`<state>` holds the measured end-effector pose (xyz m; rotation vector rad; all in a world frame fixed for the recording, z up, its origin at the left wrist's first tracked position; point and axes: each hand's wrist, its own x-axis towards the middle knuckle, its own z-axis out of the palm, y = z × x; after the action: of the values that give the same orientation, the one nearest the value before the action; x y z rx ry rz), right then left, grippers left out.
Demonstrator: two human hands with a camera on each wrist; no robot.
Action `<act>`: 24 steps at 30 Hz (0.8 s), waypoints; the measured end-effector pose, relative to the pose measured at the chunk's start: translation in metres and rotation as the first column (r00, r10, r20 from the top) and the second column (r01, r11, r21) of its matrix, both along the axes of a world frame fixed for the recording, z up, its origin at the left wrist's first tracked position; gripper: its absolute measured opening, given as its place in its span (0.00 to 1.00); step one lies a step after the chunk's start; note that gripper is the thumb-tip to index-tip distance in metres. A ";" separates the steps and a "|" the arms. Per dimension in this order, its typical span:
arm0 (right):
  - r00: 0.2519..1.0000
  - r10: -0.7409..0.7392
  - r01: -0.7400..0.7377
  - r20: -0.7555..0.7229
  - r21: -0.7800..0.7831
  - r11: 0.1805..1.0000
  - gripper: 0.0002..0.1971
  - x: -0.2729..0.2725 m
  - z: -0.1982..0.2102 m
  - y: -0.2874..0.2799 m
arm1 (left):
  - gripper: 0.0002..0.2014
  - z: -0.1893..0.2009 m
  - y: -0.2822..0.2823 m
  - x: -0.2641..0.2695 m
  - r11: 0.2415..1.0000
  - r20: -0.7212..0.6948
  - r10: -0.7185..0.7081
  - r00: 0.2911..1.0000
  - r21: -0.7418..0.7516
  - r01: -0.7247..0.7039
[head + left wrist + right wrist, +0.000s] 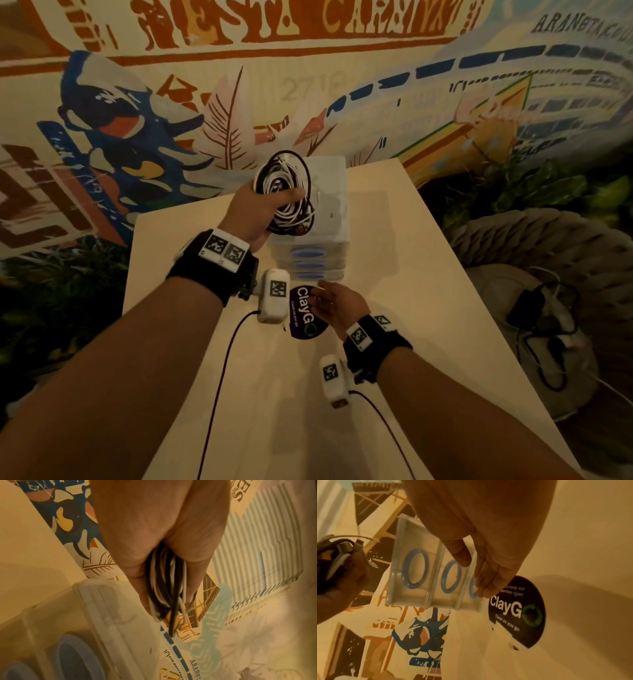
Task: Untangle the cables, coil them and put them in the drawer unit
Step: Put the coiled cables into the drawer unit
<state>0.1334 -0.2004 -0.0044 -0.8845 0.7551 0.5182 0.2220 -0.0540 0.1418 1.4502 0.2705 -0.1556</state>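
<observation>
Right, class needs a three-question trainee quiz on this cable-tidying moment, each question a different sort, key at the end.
1. True or false: the left hand grips a bundle of black and white cables.
2. How many blue oval handles show on the drawer unit in the right wrist view?
3. The right hand is: A) holding a cable, B) open, fingers reaching toward the lowest drawer, C) flat on the ClayGo sticker.

Key: 1 true; 2 three; 3 B.
</observation>
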 end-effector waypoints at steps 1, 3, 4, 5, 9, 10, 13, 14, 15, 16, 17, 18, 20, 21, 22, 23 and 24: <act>1.000 -0.015 0.015 -0.012 0.024 1.000 0.08 0.004 -0.004 0.005 | 0.24 -0.006 -0.001 0.005 1.000 -0.015 0.005 1.000 0.013 -0.005; 0.998 -0.056 0.058 -0.031 0.074 0.996 0.08 0.009 -0.012 0.014 | 0.25 -0.017 -0.002 0.013 0.998 -0.040 0.019 0.999 0.060 -0.017; 0.996 -0.084 0.087 -0.037 0.097 0.992 0.08 0.010 -0.016 0.018 | 0.25 -0.022 -0.002 0.016 0.996 -0.049 0.020 0.999 0.087 -0.016; 0.992 -0.115 0.119 -0.040 0.117 0.986 0.08 0.012 -0.020 0.020 | 0.25 -0.026 -0.002 0.018 0.995 -0.056 0.017 0.998 0.104 -0.011; 0.962 -0.265 0.272 -0.063 0.206 0.940 0.13 0.015 -0.034 0.029 | 0.24 -0.034 0.000 0.023 0.997 -0.096 0.009 0.995 0.077 -0.001; 0.952 -0.297 0.306 -0.075 0.221 0.926 0.14 0.015 -0.037 0.032 | 0.23 -0.034 -0.001 0.023 0.998 -0.107 0.008 0.994 0.065 -0.001; 0.929 -0.359 0.369 -0.086 0.248 0.896 0.15 0.019 -0.040 0.039 | 0.22 -0.036 -0.005 0.021 0.999 -0.120 -0.002 0.993 0.047 0.007; 0.920 -0.382 0.392 -0.089 0.252 0.885 0.14 0.021 -0.040 0.041 | 0.21 -0.037 -0.007 0.020 0.999 -0.125 0.000 0.992 0.039 0.005; 0.907 -0.410 0.421 -0.096 0.252 0.872 0.14 0.023 -0.040 0.042 | 0.21 -0.038 -0.008 0.018 1.000 -0.130 0.002 0.991 0.029 0.002; 0.894 -0.436 0.447 -0.102 0.245 0.860 0.15 0.025 -0.039 0.042 | 0.21 -0.038 -0.010 0.017 1.000 -0.134 0.005 0.991 0.017 -0.003; 0.886 -0.452 0.463 -0.102 0.234 0.855 0.15 0.025 -0.039 0.042 | 0.21 -0.039 -0.012 0.015 1.000 -0.136 0.011 0.991 0.008 -0.010; 0.886 -0.452 0.463 -0.101 0.227 0.857 0.14 0.024 -0.038 0.041 | 0.21 -0.039 -0.014 0.014 1.000 -0.135 0.024 0.990 0.005 -0.024; 0.901 -0.423 0.433 -0.096 0.227 0.872 0.09 0.019 -0.034 0.037 | 0.21 -0.041 -0.017 0.012 0.998 -0.128 0.059 0.990 0.007 -0.059; 0.910 -0.402 0.414 -0.096 0.231 0.881 0.08 0.014 -0.031 0.035 | 0.21 -0.042 -0.018 0.010 0.997 -0.124 0.080 0.989 0.005 -0.080; 0.917 -0.385 0.399 -0.102 0.231 0.887 0.09 0.010 -0.028 0.033 | 0.21 -0.042 -0.019 0.009 0.995 -0.122 0.101 0.987 -0.001 -0.102; 0.920 -0.377 0.391 -0.105 0.217 0.894 0.10 0.005 -0.025 0.032 | 0.22 -0.043 -0.021 0.008 0.993 -0.117 0.119 0.986 -0.006 -0.120; 0.920 -0.379 0.391 -0.098 0.202 0.898 0.09 -0.001 -0.025 0.032 | 0.22 -0.044 -0.021 0.007 0.991 -0.109 0.133 0.985 -0.007 -0.134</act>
<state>0.1324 -0.1686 -0.0291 -0.4977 0.8815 0.2659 0.2288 -0.0754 0.0980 1.4070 0.4532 -0.1273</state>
